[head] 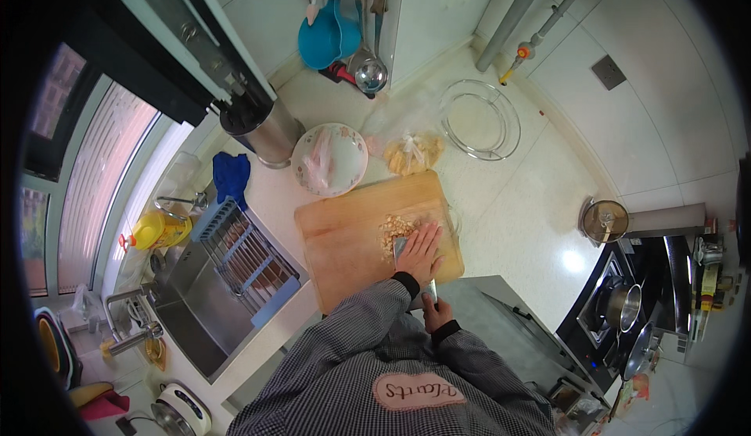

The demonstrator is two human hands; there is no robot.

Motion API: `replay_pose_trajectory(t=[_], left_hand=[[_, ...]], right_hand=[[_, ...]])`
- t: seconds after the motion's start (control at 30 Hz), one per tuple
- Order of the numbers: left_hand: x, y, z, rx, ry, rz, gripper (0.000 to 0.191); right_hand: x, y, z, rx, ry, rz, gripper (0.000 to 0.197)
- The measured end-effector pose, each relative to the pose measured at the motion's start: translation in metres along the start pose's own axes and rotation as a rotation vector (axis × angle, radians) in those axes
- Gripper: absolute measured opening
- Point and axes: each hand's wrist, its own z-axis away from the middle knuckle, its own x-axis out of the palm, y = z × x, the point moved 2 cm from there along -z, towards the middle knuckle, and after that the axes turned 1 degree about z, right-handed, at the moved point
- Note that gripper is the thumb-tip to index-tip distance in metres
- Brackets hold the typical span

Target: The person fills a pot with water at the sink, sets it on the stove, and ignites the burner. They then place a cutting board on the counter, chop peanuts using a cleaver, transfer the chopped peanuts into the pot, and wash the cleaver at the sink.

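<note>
My right hand (437,314) grips the handle of a kitchen knife (433,289) at the near right edge of a wooden cutting board (346,260). The blade reaches over the board, and most of it is hidden beneath my left hand (419,253). That hand lies flat on top with its fingers stretched out and slightly apart. Small tan food pieces (393,232), possibly nuts, are heaped beside the blade and my left fingertips. Whether some lie under the blade cannot be seen.
Behind the board stand a floral plate (352,169) with crumpled plastic on it, a tied bag (410,153) of yellowish food and a wire ring rack (481,120). A sink (202,318) with a drying rack (252,260) is at left. A saucepan (625,308) sits on the stove at right.
</note>
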Motion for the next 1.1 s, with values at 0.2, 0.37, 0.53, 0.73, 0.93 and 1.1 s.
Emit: replay_pose_trajectory(t=[0.2,0.37,0.53,0.73,0.93,1.1], left_hand=[[0.002,0.003,0.008,0.002,-0.059,0.017,0.065],[-0.005,0.002,-0.007,0.027,-0.068,0.036,0.065],[-0.004,-0.003,-0.005,0.053,-0.042,0.035,0.064],[-0.018,-0.004,-0.01,0.027,-0.006,0.033,0.064],[-0.014,-0.024,-0.024,0.035,-0.046,0.004,0.067],[-0.014,-0.024,-0.023,0.009,-0.078,0.012,0.068]], right_hand=[[0.003,0.023,-0.004,-0.008,0.03,0.044,0.044],[0.006,0.036,-0.014,-0.059,0.091,0.219,0.047],[0.01,0.006,-0.009,-0.026,0.042,0.006,0.047],[0.013,-0.031,-0.001,-0.051,0.026,-0.082,0.045],[0.02,-0.021,-0.023,-0.014,0.053,0.136,0.053],[0.022,-0.006,-0.03,-0.114,0.106,0.24,0.054]])
